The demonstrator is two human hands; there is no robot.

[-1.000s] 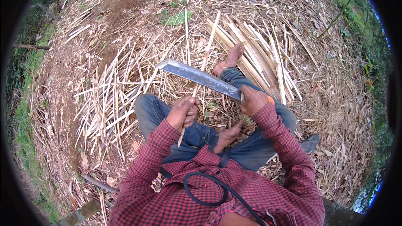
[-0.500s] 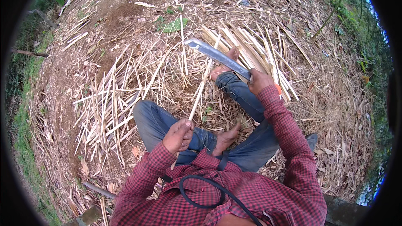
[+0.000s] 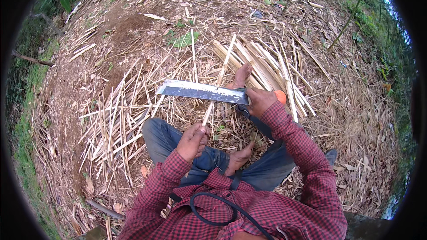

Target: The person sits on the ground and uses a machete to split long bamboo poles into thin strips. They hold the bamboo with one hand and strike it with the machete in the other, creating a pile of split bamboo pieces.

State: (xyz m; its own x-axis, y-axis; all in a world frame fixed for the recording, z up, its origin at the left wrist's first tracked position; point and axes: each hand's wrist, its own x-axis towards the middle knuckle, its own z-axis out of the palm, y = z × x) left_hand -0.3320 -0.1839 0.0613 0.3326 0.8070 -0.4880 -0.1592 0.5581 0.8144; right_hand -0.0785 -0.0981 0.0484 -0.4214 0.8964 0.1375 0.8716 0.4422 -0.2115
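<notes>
My left hand [image 3: 192, 141] is closed around the near end of a long, pale split strip, which looks like bamboo [image 3: 207, 114]. The strip slants up and away, past my bare foot. In my right hand [image 3: 262, 102] is a machete [image 3: 200, 92], gripped by its handle, whose orange end shows behind the fist. Its broad, worn blade points left and lies across the strip, hiding a short stretch of it. From this view I cannot tell whether the edge touches the strip.
A loose heap of thin split strips [image 3: 118, 120] lies left of my knee. Wider split pieces [image 3: 262, 64] are stacked beyond my foot on the right. My bent, jeans-clad legs [image 3: 171, 144] frame the working spot. Shavings and dry leaves cover the ground.
The machete has swung from pointing up and left to nearly level, its blade now broadside across the strip. My right hand came slightly nearer and left; my left hand hardly moved.
</notes>
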